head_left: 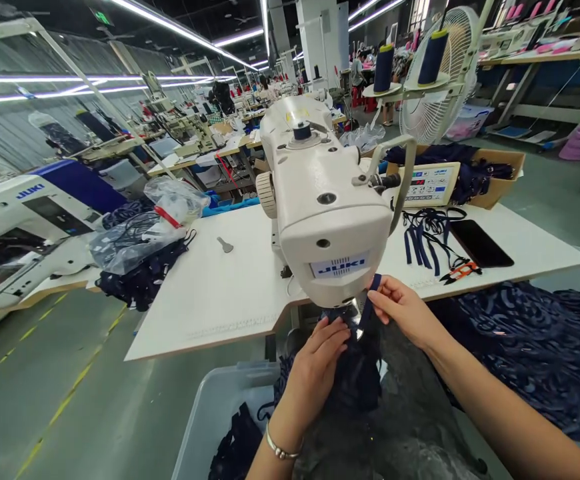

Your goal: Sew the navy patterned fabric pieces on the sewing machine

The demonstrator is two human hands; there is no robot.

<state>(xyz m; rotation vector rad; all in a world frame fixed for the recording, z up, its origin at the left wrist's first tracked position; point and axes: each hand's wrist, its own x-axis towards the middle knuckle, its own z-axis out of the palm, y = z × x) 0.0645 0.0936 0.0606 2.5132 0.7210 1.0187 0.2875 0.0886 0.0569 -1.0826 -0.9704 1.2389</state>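
A white JUKI sewing machine (330,200) stands in front of me, its head above the work. Just under it, my left hand (320,350) has its fingers together, curled down onto a dark navy cloth piece (357,380) hanging toward my lap. Its fingertips are partly hidden in the dark fabric. To the right of the needle area, my right hand (397,305) pinches a narrow navy strap (369,310) between thumb and fingers. The strap runs down toward the small shiny plate (358,323) by the needle. The needle itself is hidden by the machine head.
On the white tabletop (220,293) are a small grey metal piece (225,245), cut navy straps (423,243), orange thread snips (463,271) and a black phone (481,243). A plastic bin (205,400) stands lower left; patterned navy fabric (535,347) lies at right.
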